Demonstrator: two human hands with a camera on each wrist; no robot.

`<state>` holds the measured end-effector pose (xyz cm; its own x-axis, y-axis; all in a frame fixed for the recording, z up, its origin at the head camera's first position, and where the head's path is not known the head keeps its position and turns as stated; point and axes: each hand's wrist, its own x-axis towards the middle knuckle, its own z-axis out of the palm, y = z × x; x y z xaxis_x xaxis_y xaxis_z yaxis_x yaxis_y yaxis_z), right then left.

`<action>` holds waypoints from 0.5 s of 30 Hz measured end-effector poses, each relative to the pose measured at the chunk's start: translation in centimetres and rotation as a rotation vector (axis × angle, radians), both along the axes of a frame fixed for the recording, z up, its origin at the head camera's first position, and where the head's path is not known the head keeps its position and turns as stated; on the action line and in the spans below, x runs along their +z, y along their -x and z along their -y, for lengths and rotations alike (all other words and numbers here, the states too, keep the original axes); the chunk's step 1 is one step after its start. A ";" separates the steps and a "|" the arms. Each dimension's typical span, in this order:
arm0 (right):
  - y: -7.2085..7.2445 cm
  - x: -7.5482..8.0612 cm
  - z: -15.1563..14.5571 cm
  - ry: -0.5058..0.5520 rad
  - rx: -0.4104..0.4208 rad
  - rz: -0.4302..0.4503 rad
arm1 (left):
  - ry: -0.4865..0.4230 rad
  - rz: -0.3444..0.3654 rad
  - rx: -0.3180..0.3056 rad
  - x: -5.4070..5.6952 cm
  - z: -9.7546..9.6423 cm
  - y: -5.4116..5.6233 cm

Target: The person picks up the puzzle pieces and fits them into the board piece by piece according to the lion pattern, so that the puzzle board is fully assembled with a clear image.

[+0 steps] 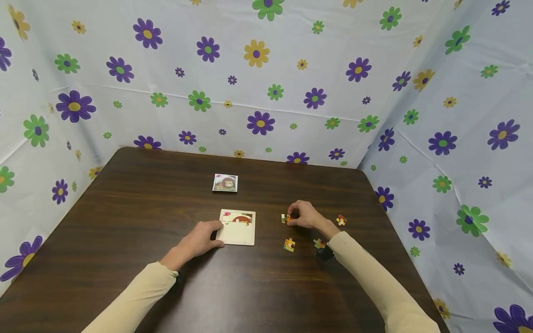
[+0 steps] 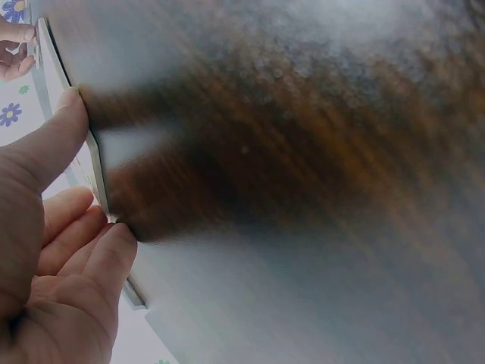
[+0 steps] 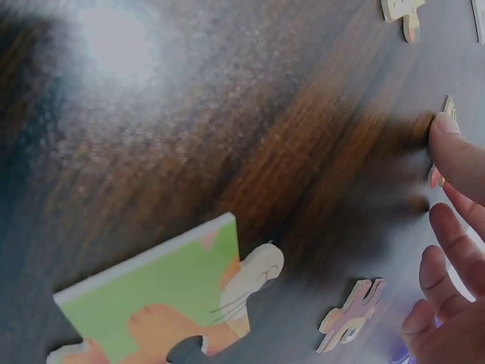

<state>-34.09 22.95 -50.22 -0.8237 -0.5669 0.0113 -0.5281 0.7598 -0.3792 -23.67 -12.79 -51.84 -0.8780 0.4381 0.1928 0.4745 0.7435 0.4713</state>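
A pale puzzle tray [image 1: 235, 236] lies in front of me, with joined pieces [image 1: 241, 217] showing a red-brown mane along its upper part. My left hand [image 1: 201, 238] rests at its left side, thumb and fingertips spread along the tray's edge [image 2: 97, 159]. To the right, my right hand [image 1: 306, 215] pinches a small puzzle piece [image 1: 284, 218] between thumb and finger, low over the table. In the right wrist view, that piece [image 3: 450, 106] is mostly hidden by the fingers.
Loose pieces lie near my right hand: a yellow-orange one [image 1: 289, 244], one by the wrist [image 1: 319, 243] and one farther right [image 1: 341, 220]. A lion picture card [image 1: 225, 183] lies beyond the tray on the dark wooden table [image 1: 166, 180]. Flowered cloth [image 1: 258, 83] hangs behind.
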 end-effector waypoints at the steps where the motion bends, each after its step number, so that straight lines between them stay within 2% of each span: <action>1: 0.0 0.1 0.0 -0.014 -0.002 -0.006 | 0.000 0.004 0.003 0.0 0.0 0.1; 4: -0.1 0.3 0.0 -0.033 -0.016 -0.023 | 0.005 0.008 0.006 0.3 -0.1 0.2; 8: -0.2 0.6 0.1 -0.003 -0.037 -0.014 | 0.000 0.007 0.002 0.6 -0.2 0.2; 15: -0.7 0.3 0.4 0.043 -0.063 0.004 | -0.003 0.034 0.010 0.5 -0.2 -0.4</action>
<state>-33.41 22.52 -49.88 -0.8576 -0.5133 0.0307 -0.4783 0.7744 -0.4142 -23.25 -12.62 -51.35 -0.8884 0.4289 0.1637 0.4507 0.7468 0.4890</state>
